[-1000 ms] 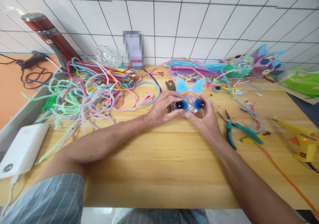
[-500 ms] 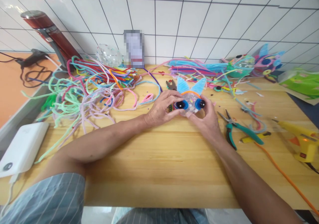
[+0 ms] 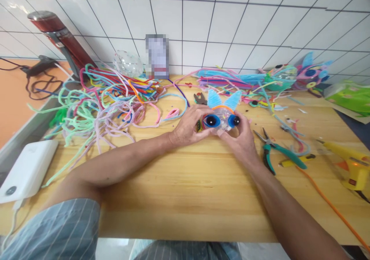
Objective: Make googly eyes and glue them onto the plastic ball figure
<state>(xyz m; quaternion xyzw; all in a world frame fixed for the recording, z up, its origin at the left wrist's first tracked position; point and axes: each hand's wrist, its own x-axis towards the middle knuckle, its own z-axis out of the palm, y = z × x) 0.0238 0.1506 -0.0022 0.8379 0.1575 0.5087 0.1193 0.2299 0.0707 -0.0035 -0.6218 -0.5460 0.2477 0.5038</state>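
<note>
A clear ball figure (image 3: pixel 223 118) with light blue pointed ears, an orange band and two black-and-blue eyes is held upright over the wooden table (image 3: pixel 179 190). My left hand (image 3: pixel 193 126) grips its left side, thumb low and fingers behind the left eye. On the other side my right hand (image 3: pixel 241 138) holds it, with the thumb at the lower front near the right eye. The far parts of both hands' fingers are hidden. Just behind my left hand lies a small dark tool (image 3: pixel 200 98).
Green-handled pliers (image 3: pixel 285 154), a yellow cutter (image 3: pixel 289 161) and a yellow glue gun (image 3: pixel 351 161) lie at right. Tangled pipe cleaners (image 3: pixel 83 117), a red flask (image 3: pixel 62 40) and a white power bank (image 3: pixel 27 169) are left. Finished-looking figures (image 3: pixel 310 73) stand back right.
The left eye faces the camera more and its blue ring shows wider. My left fingers have shifted slightly around it. Both hands still hold the figure; the whole view has moved a little.
</note>
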